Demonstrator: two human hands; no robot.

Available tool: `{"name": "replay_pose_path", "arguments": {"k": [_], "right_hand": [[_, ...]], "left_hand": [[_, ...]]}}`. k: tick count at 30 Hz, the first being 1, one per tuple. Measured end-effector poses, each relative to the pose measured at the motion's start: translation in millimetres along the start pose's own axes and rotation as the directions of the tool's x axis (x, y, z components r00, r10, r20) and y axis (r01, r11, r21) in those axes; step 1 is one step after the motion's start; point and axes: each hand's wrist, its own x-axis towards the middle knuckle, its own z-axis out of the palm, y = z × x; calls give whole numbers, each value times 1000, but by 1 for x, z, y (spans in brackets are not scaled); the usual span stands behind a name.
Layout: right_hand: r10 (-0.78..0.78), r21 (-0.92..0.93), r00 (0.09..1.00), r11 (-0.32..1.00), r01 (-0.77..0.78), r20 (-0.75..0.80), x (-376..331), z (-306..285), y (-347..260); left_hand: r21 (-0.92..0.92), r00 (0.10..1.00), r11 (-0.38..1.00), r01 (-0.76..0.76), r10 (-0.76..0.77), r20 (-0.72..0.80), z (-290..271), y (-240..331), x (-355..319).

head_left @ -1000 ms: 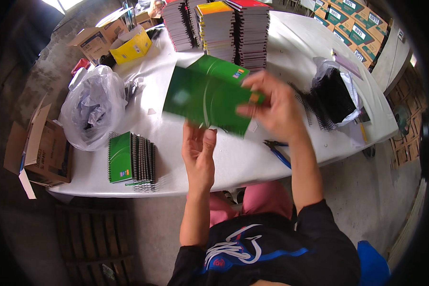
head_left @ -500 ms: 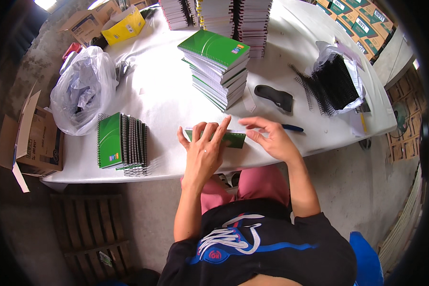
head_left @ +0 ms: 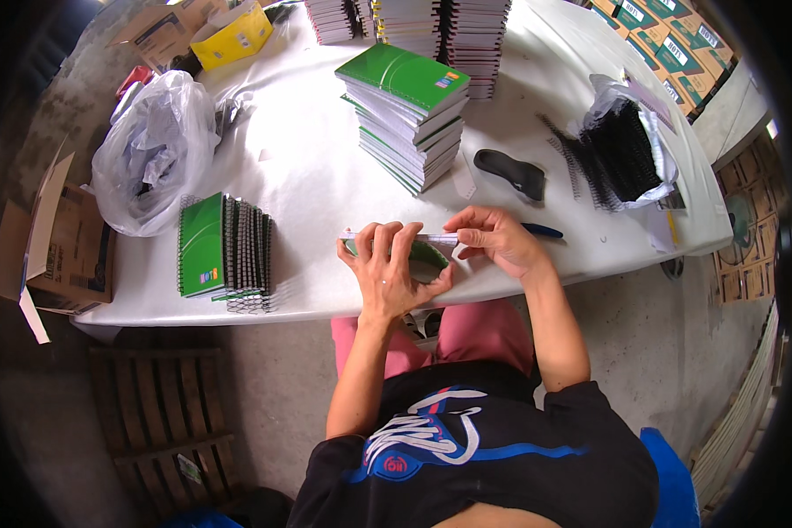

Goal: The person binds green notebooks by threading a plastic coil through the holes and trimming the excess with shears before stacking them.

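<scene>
At the table's near edge my left hand [head_left: 387, 275] is closed round a small green-covered notebook [head_left: 429, 255], its fingers over the far side and thumb on the near side. The notebook is tipped up, its white page edge facing up. My right hand [head_left: 505, 245] pinches the right end of that edge between thumb and fingers; whether a wire is in the pinch is too small to tell. Beyond stands a tall stack of green notebooks [head_left: 402, 79]. To the left lies a fanned row of spiral-bound green notebooks [head_left: 204, 246].
Right of the stack lie a black curved object [head_left: 510, 173], a dark blue slim tool [head_left: 542, 231] and a plastic bag of black binding coils [head_left: 623, 154]. A clear plastic bag [head_left: 154, 154], an open carton [head_left: 70, 260] and a yellow box [head_left: 231, 37] are left; taller notebook stacks [head_left: 405, 26] stand behind.
My right hand has moved in from hovering beside the notebook and now grips its right end. My left thumb has come into sight, and the notebook is tilted more upright.
</scene>
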Motion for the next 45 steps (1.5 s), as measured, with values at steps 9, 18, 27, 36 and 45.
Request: {"name": "replay_pose_path", "arguments": {"k": [9, 18, 27, 36, 45], "right_hand": [[-254, -319, 959, 926, 204, -123, -2, 16, -14], [-395, -603, 918, 741, 297, -33, -11, 28, -27], [-228, -765, 971, 612, 199, 70, 0, 33, -41], [-12, -619, 992, 780, 88, 126, 14, 6, -37], [-131, -754, 986, 636, 165, 106, 4, 24, -51]], "left_hand": [[-79, 987, 988, -135, 141, 78, -4, -21, 4], [-189, 975, 965, -184, 204, 91, -9, -28, 9], [-225, 974, 959, -172, 200, 108, -8, -36, 7], [-253, 969, 948, -191, 224, 108, -6, -39, 8], [-226, 966, 952, -205, 234, 108, -9, -40, 8]]}}
